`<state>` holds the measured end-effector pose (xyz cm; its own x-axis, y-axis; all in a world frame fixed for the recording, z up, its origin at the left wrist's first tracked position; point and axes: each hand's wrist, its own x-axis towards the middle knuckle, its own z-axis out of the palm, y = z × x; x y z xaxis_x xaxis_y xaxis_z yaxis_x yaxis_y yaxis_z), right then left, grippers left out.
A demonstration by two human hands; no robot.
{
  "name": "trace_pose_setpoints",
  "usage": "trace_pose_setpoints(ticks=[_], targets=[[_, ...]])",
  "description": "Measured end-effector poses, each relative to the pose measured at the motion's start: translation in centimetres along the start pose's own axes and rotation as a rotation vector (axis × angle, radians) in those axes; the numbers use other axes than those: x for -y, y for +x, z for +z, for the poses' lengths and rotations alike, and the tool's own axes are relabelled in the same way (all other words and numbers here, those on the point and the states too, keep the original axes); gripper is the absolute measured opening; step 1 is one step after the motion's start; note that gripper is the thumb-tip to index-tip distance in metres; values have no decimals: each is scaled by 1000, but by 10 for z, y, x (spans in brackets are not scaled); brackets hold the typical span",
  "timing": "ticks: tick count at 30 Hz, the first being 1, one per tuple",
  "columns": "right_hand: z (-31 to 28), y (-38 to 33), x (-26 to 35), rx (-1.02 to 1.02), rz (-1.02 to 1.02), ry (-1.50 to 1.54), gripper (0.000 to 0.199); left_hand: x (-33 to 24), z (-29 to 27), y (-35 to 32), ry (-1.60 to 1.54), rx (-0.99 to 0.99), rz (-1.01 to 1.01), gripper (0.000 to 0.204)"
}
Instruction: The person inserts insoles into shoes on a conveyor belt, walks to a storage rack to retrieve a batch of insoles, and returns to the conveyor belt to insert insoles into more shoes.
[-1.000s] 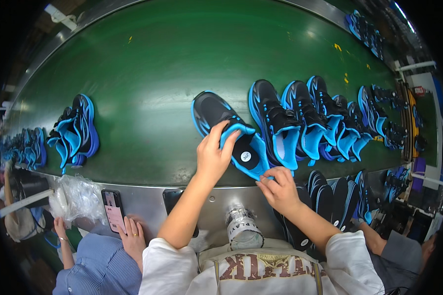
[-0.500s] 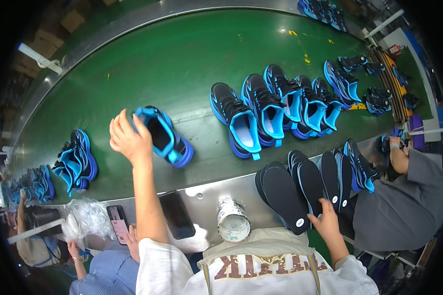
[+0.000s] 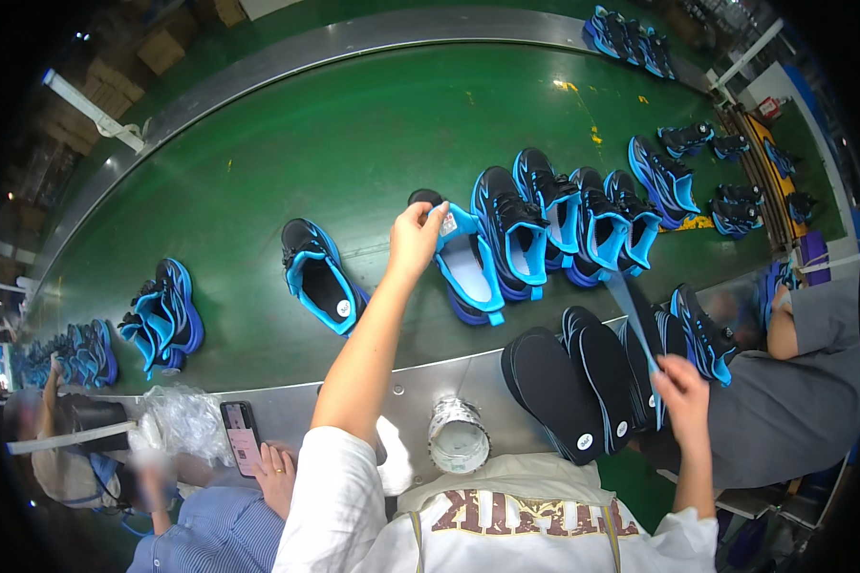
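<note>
left hand: my left hand (image 3: 417, 234) is pinched shut on the tongue of a black-and-blue shoe (image 3: 468, 263) at about 12 o'clock from my chest, toe pointing up the belt.
right hand: my right hand (image 3: 680, 387) is closed on a blue-topped insole (image 3: 637, 320), lifted off the stack at 2 o'clock.
shoe: sits on the green belt (image 3: 287, 143), touching the row of finished shoes (image 3: 573, 220) at its 3 o'clock. Opening shows pale, so I judge no insole is in yet.
insoles: black stack (image 3: 564, 382) lies on the steel ledge (image 3: 287, 406) just below the belt, near my right hand.
step: I read this as seating the insole in the held shoe.
how: I'd keep the tongue pulled up and back so the mouth stays wide, feed the insole toe-first, then press the heel flat. Watch for curling at the toe end.
risk: belt may carry the shoe sideways; grip must hold.
others: lone shoe (image 3: 320, 277) at 10 o'clock, well apart; pot (image 3: 459, 435) on the ledge at 12; phone (image 3: 242, 437) at 9.
vs 0.5 s ago: my left hand was out at 10 o'clock on that lone shoe, now it is on the next one; my right hand was resting low by the stack, now it has an insole raised.
</note>
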<state>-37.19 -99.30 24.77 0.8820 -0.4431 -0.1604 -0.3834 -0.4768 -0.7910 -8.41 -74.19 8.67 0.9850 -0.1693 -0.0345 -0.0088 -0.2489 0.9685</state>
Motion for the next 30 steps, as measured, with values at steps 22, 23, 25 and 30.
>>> trace_pose_setpoints(ticks=[22,23,25,30], targets=[[215,108,58,531,-363,-933,23,1,-16,-46,20,-121,-2,29],[214,115,56,529,-357,-934,23,-4,-14,-46,22,-151,-37,30],[216,126,50,624,-451,-871,21,-5,-20,-44,32,-71,-65,31],[243,137,28,513,-733,-867,15,8,-21,-39,-27,7,-68,31]])
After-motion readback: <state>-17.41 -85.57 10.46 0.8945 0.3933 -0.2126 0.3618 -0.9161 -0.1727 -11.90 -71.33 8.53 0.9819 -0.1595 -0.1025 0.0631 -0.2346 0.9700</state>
